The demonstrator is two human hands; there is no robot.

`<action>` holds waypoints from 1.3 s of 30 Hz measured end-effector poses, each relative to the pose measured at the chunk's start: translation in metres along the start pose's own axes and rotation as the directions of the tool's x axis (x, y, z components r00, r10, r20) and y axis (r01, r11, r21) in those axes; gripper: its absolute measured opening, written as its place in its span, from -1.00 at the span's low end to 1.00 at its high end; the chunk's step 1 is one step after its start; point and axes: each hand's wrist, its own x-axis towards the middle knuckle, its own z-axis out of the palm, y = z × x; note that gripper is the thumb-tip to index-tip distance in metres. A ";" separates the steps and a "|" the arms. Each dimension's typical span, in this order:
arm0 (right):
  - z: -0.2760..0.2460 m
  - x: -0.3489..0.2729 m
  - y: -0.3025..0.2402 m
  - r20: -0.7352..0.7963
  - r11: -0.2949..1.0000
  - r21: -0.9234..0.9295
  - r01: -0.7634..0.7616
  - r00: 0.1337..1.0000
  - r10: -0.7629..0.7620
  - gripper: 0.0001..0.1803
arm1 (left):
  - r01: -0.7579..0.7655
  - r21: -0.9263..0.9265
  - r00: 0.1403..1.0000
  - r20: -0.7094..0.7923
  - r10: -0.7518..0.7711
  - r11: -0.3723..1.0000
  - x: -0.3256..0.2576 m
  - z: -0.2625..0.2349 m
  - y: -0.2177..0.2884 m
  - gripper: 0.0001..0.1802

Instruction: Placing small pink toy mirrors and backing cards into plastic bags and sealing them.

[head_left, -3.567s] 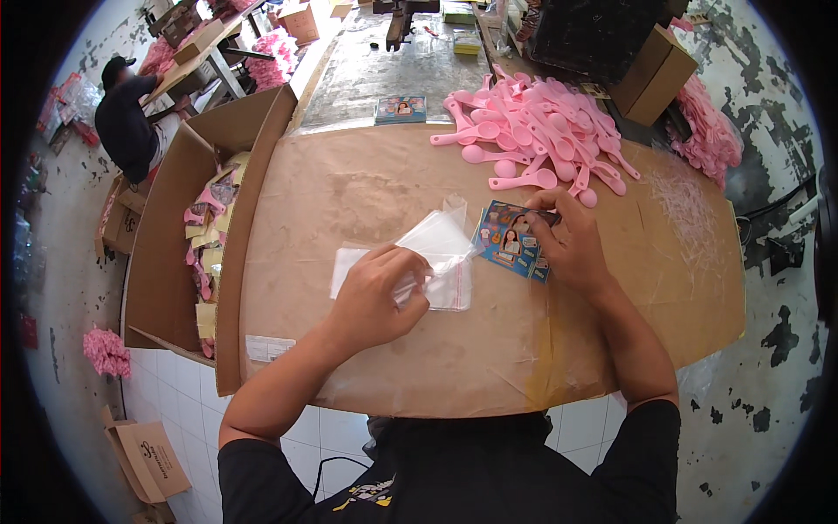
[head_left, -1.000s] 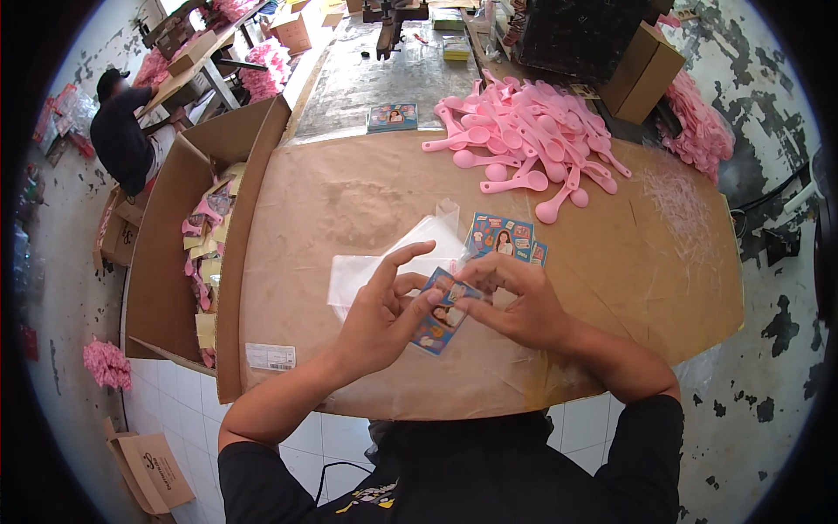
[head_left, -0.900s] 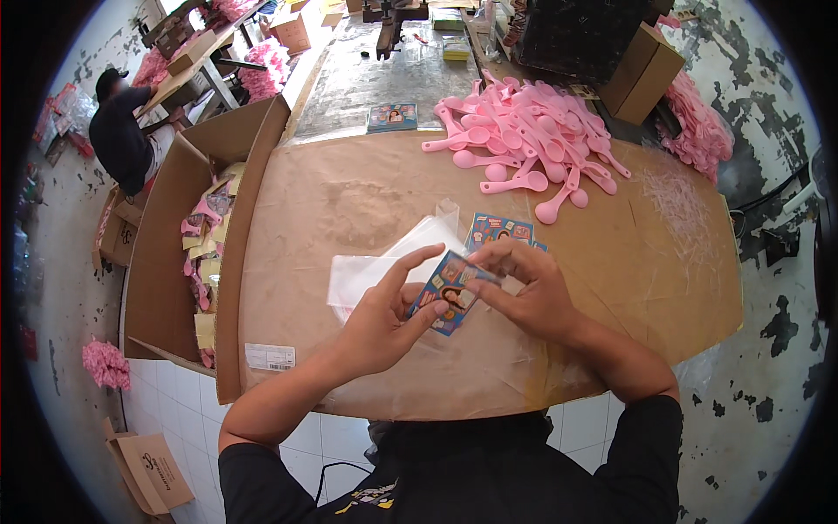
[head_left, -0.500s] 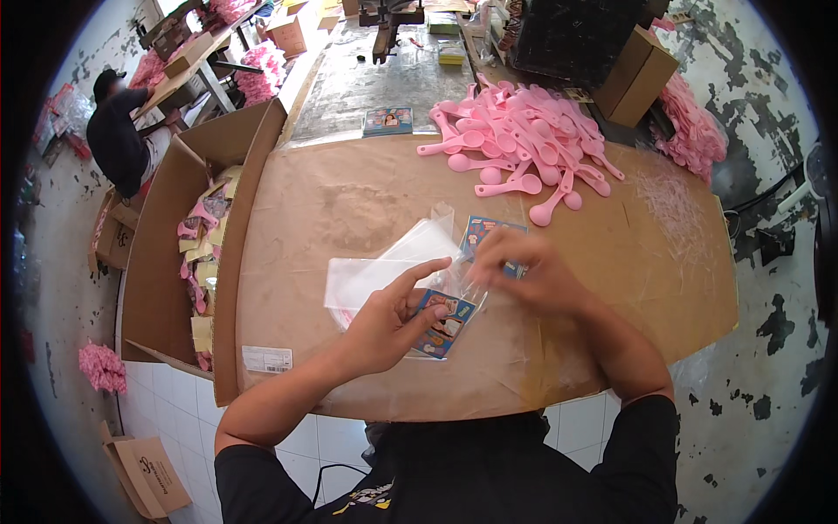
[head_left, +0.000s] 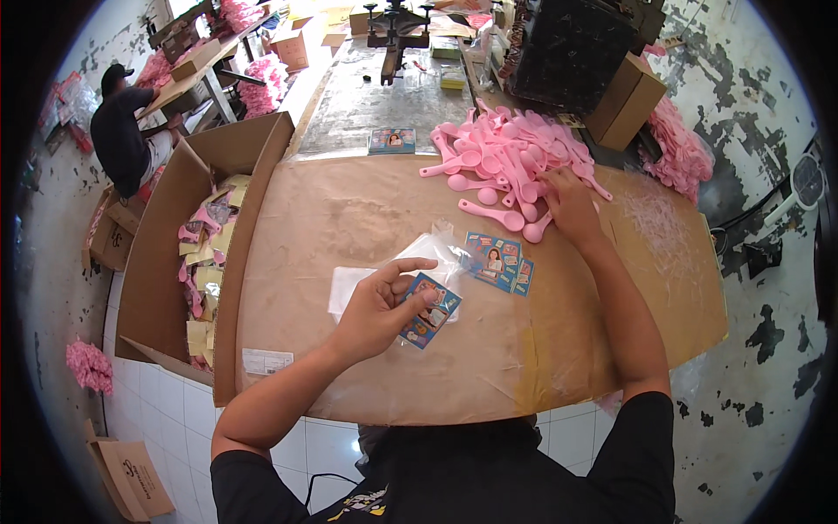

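Note:
My left hand (head_left: 377, 310) pinches a small blue printed card (head_left: 431, 311) between thumb and fingers. Clear plastic shows around the card, like a small bag. Out to the right, my right hand (head_left: 573, 208) reaches onto a heap of pink measuring spoons (head_left: 497, 144), its bent fingers closed on a spoon at the near right side; its fingertips are partly hidden among the spoons. Past my left hand lies a stack of clear plastic bags (head_left: 349, 284). More blue printed cards (head_left: 497, 262) lie on the cardboard between my hands.
A deep cardboard box (head_left: 253, 210) at left holds packed pink spoons and cream cards. The cardboard-covered table (head_left: 471, 375) stretches before me. Another blue card stack (head_left: 391, 141) and a metal clamp (head_left: 394, 39) are at the far side. A co-worker (head_left: 122, 131) sits far left.
My right hand has moved from beside the card and bags out to the spoon heap, and some near spoons have shifted. My left hand still holds the card. The view has tilted slightly.

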 end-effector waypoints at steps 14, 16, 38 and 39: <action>-0.053 -0.002 -0.139 0.449 0.703 0.634 -0.322 0.894 0.004 -0.79 | -0.004 -0.069 0.999 0.046 0.007 0.998 -0.001 -0.009 0.004 -0.64; -0.056 -0.001 -0.143 0.429 0.666 0.668 -0.331 0.903 0.019 -0.78 | 0.021 -0.011 1.000 -0.003 -0.021 1.000 -0.001 -0.007 0.006 -0.64; -0.025 -0.024 -0.170 0.292 0.586 0.804 -0.101 0.926 -0.241 -0.45 | 0.059 0.044 0.998 0.025 -0.060 0.997 -0.002 0.006 -0.005 -0.61; -0.018 -0.028 -0.173 0.292 0.585 0.805 -0.102 0.926 -0.240 -0.45 | 0.047 0.039 0.997 0.053 -0.049 0.998 -0.003 0.006 -0.004 -0.61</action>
